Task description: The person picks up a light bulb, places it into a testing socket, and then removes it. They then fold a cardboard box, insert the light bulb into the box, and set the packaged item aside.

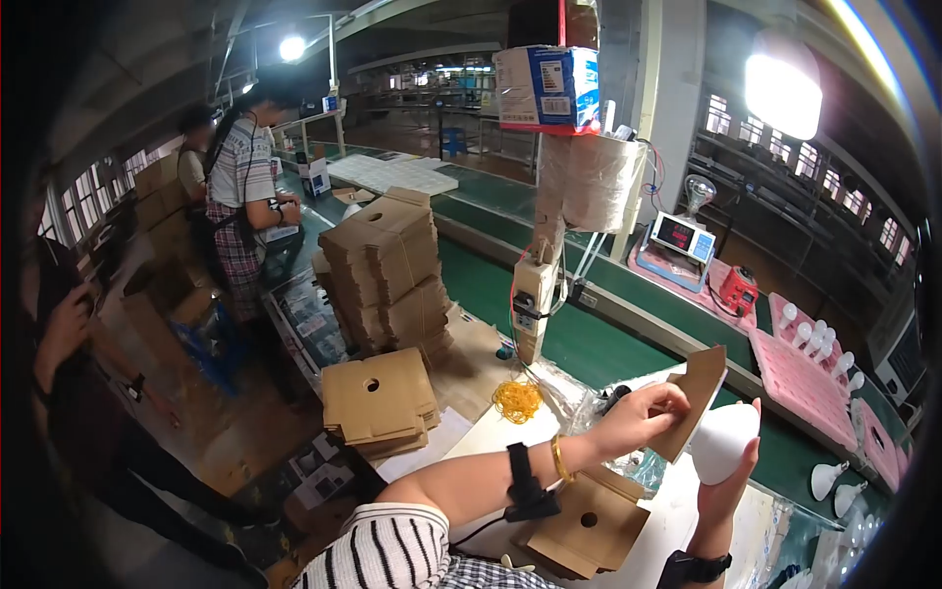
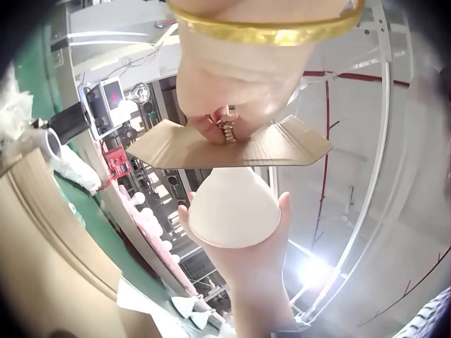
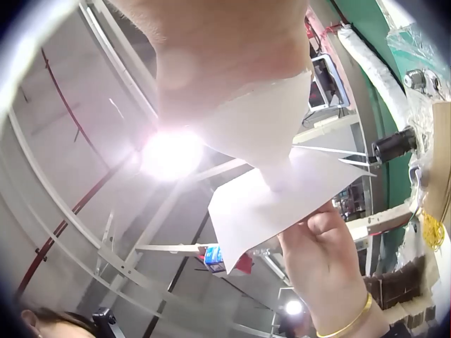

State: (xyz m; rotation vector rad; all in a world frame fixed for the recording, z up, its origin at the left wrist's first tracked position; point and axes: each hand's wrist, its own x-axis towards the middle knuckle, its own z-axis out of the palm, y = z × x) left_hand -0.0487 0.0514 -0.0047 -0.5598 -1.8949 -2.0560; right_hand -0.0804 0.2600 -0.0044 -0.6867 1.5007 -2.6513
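My right hand (image 1: 726,491) cups a large white cone-shaped light bulb (image 1: 724,444) from below, its fingers and thumb spread round the wide end. The bulb's narrow neck goes into a folded cardboard insert (image 1: 699,398), brown on one face and white on the other. On the brown side, the bulb's threaded metal base (image 2: 229,132) shows through, and the fingers of my left hand (image 1: 636,422) pinch it close against the card. In the right wrist view, the card's white face (image 3: 275,197) surrounds the neck.
Flat cardboard inserts (image 1: 589,535) with a round hole lie below my arms. Another pile (image 1: 378,393) and a tall stack (image 1: 385,265) stand left, near yellow rubber bands (image 1: 517,401). Bulbs stand by a pink tray (image 1: 800,378) at right. A post (image 1: 535,294) rises ahead.
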